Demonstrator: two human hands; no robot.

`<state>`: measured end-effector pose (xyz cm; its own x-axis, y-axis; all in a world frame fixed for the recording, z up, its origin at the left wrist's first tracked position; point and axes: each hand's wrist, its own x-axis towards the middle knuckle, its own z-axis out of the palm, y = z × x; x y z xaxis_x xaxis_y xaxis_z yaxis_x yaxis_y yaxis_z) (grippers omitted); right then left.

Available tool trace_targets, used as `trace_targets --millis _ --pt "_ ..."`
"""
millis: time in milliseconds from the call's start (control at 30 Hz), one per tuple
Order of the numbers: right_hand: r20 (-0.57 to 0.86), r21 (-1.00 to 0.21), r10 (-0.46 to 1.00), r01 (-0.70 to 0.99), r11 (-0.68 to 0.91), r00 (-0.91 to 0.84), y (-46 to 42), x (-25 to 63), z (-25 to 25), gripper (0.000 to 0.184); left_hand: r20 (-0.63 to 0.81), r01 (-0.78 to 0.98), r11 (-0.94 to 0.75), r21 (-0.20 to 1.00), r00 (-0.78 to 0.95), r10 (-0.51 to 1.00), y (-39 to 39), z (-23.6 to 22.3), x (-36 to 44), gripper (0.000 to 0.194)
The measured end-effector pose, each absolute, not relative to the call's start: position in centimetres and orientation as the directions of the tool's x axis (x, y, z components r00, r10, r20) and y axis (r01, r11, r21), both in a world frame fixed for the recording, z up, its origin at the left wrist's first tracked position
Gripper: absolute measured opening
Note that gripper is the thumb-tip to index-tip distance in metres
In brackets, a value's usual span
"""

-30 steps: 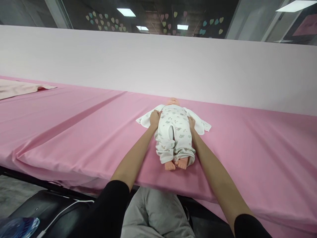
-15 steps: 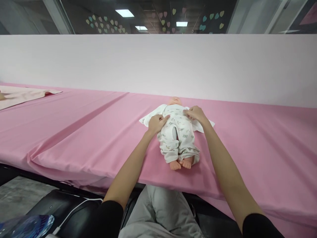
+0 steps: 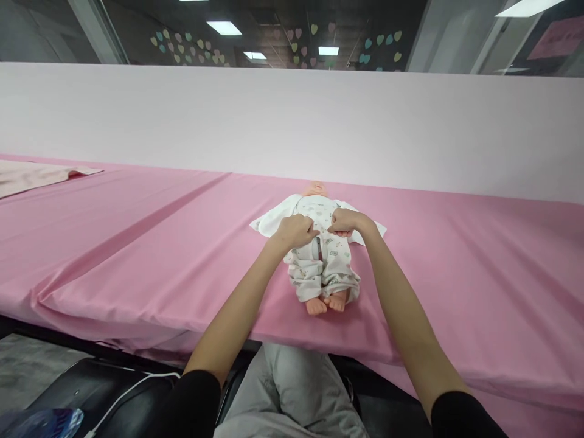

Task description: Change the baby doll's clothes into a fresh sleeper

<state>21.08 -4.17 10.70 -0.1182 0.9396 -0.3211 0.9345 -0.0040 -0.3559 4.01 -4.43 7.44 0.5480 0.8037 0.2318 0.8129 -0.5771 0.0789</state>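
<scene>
A baby doll (image 3: 316, 189) lies on its back on the pink-covered table, head away from me and bare feet (image 3: 336, 301) towards me. It wears a white top with spread sleeves (image 3: 276, 216) and white printed trousers (image 3: 337, 267) with an open crotch. My left hand (image 3: 295, 232) is closed on the trousers at the doll's waist, thumb pointing inward. Opposite it, my right hand (image 3: 345, 222) is closed with curled fingers on the trousers' other side. Fabric inside the fingers is mostly hidden.
Pink cloth (image 3: 150, 243) with folds covers the table up to a white wall (image 3: 292, 121). A pale cloth (image 3: 41, 174) lies at the far left. Below left are a black chair (image 3: 104, 389), a white cable (image 3: 132, 386) and a plastic bottle (image 3: 50, 423).
Both hands have moved towards the middle of the doll's waist and come closer together. My right hand has also come nearer to me, its fingers more curled. The view has shifted slightly.
</scene>
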Motion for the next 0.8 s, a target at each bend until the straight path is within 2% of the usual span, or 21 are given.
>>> trace_targets --millis 133,200,267,333,433,500,567,700,800 --pt "-0.309 -0.363 0.943 0.932 -0.001 -0.119 -4.1 21.2 10.6 0.010 0.069 0.839 -0.541 0.050 0.538 0.840 -5.7 8.2 3.6 0.037" --pt "-0.293 -0.376 0.948 0.927 0.007 -0.125 -4.0 21.2 10.6 0.011 0.082 0.811 -0.585 0.031 0.581 0.810 -6.0 8.2 3.7 0.027" --pt "-0.258 -0.401 0.958 0.916 0.013 -0.127 -3.9 21.5 10.7 0.012 0.157 0.784 -0.620 0.042 0.607 0.779 -6.1 8.1 4.1 0.021" --pt "-0.201 -0.433 0.974 0.901 0.011 -0.109 -3.8 21.8 10.8 0.013 0.276 0.758 -0.638 0.134 0.590 0.759 -5.9 7.9 4.6 0.022" --pt "-0.127 -0.472 0.991 0.882 -0.016 -0.049 -3.8 22.5 11.0 0.012 0.466 0.645 -0.667 0.373 0.492 0.736 -5.9 7.2 5.5 0.025" --pt "-0.140 -0.479 0.990 0.876 -0.054 -0.016 -3.8 22.8 11.1 0.009 0.508 0.553 -0.683 0.478 0.460 0.728 -6.1 6.8 5.7 0.025" --pt "-0.156 -0.462 0.988 0.883 -0.088 0.017 -3.9 23.0 11.1 0.007 0.498 0.507 -0.689 0.518 0.476 0.725 -6.3 6.4 5.6 0.026" --pt "-0.073 -0.434 0.995 0.896 -0.089 0.064 -4.0 23.0 11.3 0.010 0.539 0.521 -0.704 0.482 0.457 0.708 -6.2 6.0 4.9 0.026" --pt "-0.071 -0.480 0.997 0.877 -0.025 -0.010 -4.0 22.9 11.5 0.011 0.414 0.578 -0.747 0.330 0.622 0.664 -6.3 5.7 4.5 0.024"
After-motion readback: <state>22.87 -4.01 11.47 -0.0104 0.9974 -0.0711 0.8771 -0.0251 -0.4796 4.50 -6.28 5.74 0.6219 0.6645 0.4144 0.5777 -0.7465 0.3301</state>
